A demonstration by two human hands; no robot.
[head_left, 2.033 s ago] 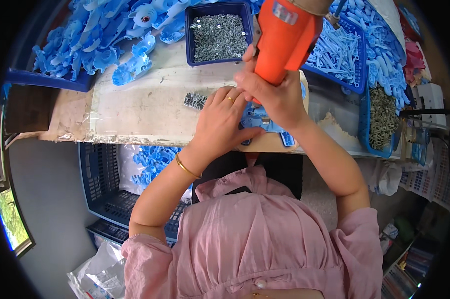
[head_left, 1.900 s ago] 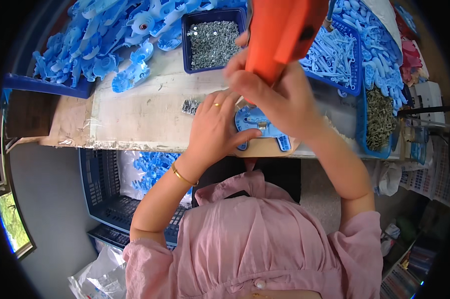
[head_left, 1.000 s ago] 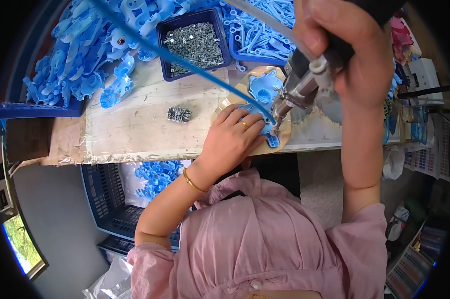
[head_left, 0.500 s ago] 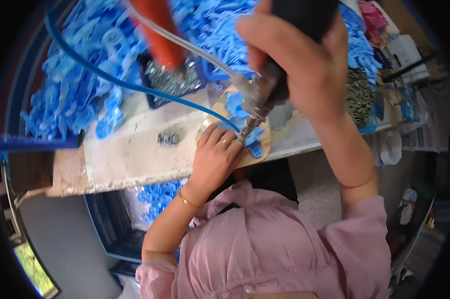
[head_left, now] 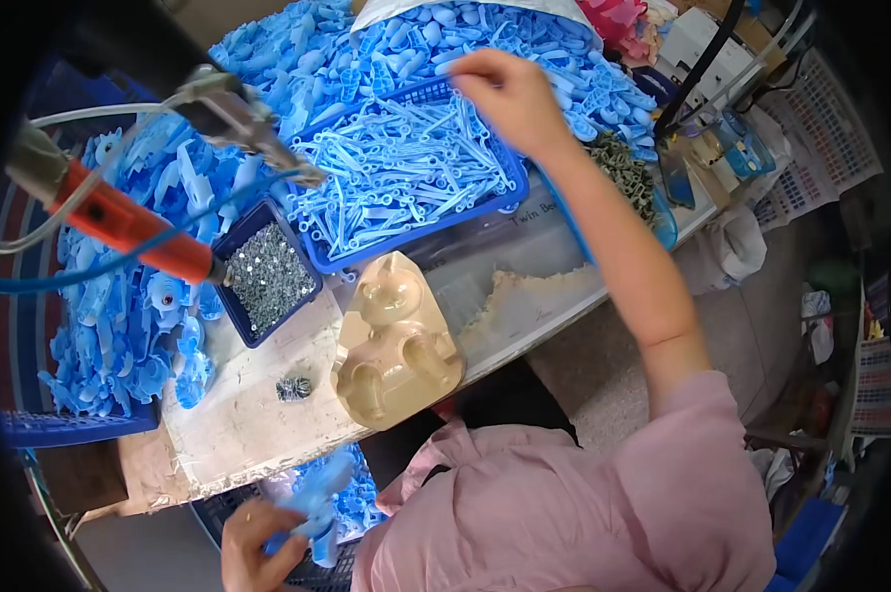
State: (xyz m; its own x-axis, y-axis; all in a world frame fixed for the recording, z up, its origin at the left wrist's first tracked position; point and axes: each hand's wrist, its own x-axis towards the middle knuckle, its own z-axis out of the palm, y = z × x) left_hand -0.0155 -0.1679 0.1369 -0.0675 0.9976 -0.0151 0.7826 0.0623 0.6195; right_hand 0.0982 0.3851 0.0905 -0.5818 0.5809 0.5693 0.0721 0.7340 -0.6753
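A head-worn fisheye camera looks down on the nearby workbench (head_left: 233,424).

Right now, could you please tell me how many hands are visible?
2: the left hand holds a blue toy part near the table; the right hand is by the blue pile.

A black cable (head_left: 704,65) crosses in front of a white box (head_left: 685,47). Just left of the box lie pink pieces (head_left: 615,28); below it rests a dark, flat object (head_left: 676,178). Printed sheets (head_left: 825,138) show to the box's right, a crumpled white plastic bag (head_left: 729,254) further below it, then grey flooring (head_left: 603,395). A blue flat thing (head_left: 810,538) sits well below and right of the box, a striped surface (head_left: 31,340) far to the box's left
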